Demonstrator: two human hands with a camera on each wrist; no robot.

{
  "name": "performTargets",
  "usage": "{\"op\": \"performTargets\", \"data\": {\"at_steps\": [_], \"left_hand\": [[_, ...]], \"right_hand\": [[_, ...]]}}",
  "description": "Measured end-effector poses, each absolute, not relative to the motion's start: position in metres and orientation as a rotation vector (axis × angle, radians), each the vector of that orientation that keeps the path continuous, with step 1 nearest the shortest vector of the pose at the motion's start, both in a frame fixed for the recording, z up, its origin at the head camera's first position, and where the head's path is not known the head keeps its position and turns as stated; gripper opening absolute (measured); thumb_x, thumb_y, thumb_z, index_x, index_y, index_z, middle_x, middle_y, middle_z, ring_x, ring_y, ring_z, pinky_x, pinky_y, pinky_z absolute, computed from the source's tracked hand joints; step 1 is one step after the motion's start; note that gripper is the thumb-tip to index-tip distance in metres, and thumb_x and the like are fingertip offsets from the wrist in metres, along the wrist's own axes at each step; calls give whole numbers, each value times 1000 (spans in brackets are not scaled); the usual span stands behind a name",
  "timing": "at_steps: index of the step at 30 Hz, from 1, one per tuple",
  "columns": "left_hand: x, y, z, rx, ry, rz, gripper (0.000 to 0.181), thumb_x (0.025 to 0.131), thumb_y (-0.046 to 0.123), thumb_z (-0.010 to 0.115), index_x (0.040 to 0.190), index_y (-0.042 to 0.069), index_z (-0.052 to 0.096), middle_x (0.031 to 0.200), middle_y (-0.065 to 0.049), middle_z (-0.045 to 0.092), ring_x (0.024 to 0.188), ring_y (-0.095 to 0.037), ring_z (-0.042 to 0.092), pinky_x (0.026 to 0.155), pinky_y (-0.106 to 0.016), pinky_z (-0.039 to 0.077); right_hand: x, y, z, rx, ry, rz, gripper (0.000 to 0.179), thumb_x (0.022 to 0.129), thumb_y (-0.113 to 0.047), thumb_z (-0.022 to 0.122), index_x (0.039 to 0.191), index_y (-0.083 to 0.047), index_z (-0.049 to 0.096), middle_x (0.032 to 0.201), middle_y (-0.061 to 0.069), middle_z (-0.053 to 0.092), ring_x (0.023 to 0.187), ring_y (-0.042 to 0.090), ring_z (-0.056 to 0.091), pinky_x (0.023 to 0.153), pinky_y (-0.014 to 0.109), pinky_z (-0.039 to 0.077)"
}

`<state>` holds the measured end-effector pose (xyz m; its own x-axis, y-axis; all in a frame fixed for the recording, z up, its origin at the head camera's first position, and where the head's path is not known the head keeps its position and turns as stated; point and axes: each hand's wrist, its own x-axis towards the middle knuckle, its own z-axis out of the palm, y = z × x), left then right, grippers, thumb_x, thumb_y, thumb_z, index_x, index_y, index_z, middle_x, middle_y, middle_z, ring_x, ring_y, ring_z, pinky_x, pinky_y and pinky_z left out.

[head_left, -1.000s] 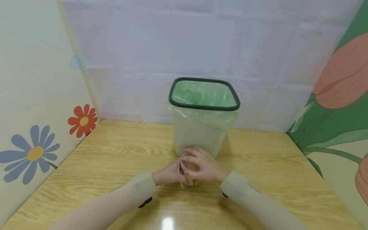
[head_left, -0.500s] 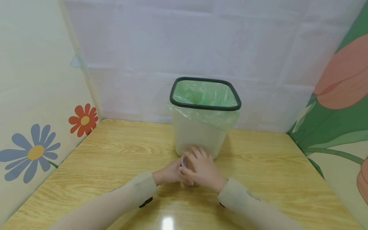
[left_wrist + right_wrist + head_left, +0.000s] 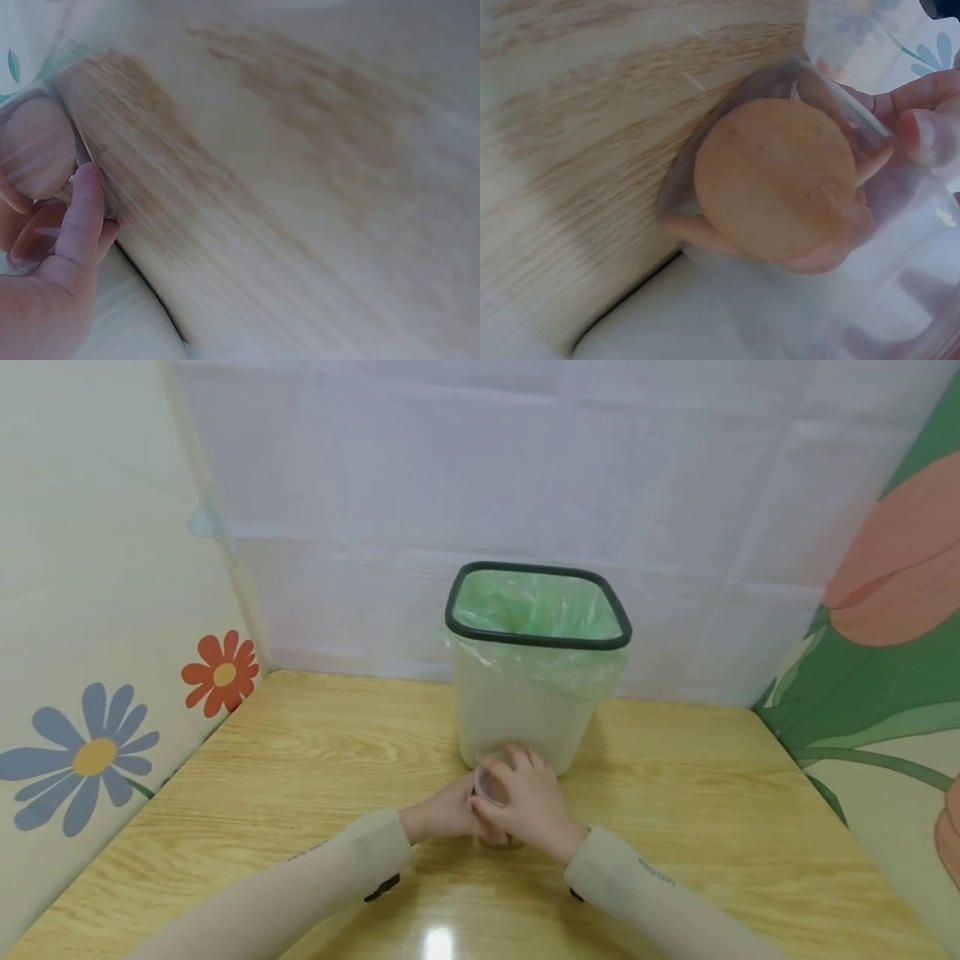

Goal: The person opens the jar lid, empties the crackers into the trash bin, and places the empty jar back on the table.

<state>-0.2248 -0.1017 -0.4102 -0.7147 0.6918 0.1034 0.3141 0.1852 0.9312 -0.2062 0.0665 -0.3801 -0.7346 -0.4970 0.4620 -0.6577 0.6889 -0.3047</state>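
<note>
A clear plastic cup with a pale rim stands upright on the table, close before the bin. My left hand grips its side from the left. My right hand is over the mouth, thumb at the near rim and curled fingers at the far rim. In the right wrist view, a flat, round tan piece shows within the see-through wall. The left wrist view has the left hand beside the cup, with an orange-brown round piece near the fingers. The palms hide much of the cup.
Right behind the hands stands a white bin with a dark rim and a green plastic liner. The wood-grain table runs back to a white sheeted wall. Side panels with painted flowers flank it.
My right hand shifts round the cup's mouth, with its fingers more upright and its wrist slightly nearer. The left hand keeps its grip on the side, and the bin stands still.
</note>
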Motion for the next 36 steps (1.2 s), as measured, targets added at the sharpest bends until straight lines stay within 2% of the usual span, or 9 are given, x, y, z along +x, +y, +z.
{"op": "performTargets", "data": {"at_steps": [7, 11, 15, 18, 22, 27, 36], "left_hand": [[-224, -101, -411, 872, 2067, 1587, 83, 80, -4, 75, 149, 5, 30, 138, -13, 50, 101, -17, 62, 81, -34, 55], [-225, -101, -413, 851, 2033, 1605, 81, 80, -4, 74, 148, 5, 31, 133, -13, 54, 93, -18, 65, 80, -35, 56], [-224, -102, -412, 823, 2001, 1624, 86, 81, -4, 74, 152, 7, 25, 134, -14, 53, 90, -20, 66, 81, -36, 55], [-223, -102, -411, 808, 1993, 1629, 93, 82, -3, 74, 154, 9, 17, 139, -14, 48, 92, -21, 66, 81, -36, 55], [-222, -103, -409, 799, 2026, 1613, 98, 82, -1, 75, 156, 10, 12, 145, -13, 42, 106, -21, 60, 86, -34, 53], [-220, -104, -407, 794, 2092, 1563, 91, 82, 2, 77, 153, 7, 20, 146, -9, 41, 122, -21, 49, 96, -33, 46], [-220, -104, -406, 807, 2132, 1542, 90, 80, 4, 79, 151, 7, 23, 147, -8, 39, 127, -22, 44, 103, -38, 40]], "right_hand": [[-211, 71, -383, 995, -2481, 701, 44, 83, -32, 75, 121, -11, 68, 127, 20, 55, 116, 39, 50, 89, 58, 43], [-214, 73, -382, 1054, -2458, 704, 43, 84, -31, 74, 122, -12, 69, 128, 19, 56, 117, 37, 50, 91, 57, 43], [-216, 76, -382, 1106, -2462, 701, 43, 84, -31, 73, 123, -14, 68, 128, 18, 56, 117, 36, 50, 93, 56, 42], [-219, 78, -382, 1142, -2470, 698, 43, 84, -32, 73, 123, -15, 68, 129, 17, 56, 117, 36, 50, 94, 55, 42], [-223, 80, -382, 1183, -2495, 702, 44, 84, -32, 72, 125, -16, 67, 132, 16, 55, 120, 35, 50, 97, 55, 41], [-226, 82, -383, 1213, -2518, 696, 47, 84, -33, 72, 127, -16, 66, 135, 16, 54, 122, 35, 49, 98, 55, 40], [-228, 84, -385, 1247, -2485, 673, 47, 83, -34, 73, 126, -16, 67, 134, 15, 54, 121, 34, 50, 96, 55, 42]]}}
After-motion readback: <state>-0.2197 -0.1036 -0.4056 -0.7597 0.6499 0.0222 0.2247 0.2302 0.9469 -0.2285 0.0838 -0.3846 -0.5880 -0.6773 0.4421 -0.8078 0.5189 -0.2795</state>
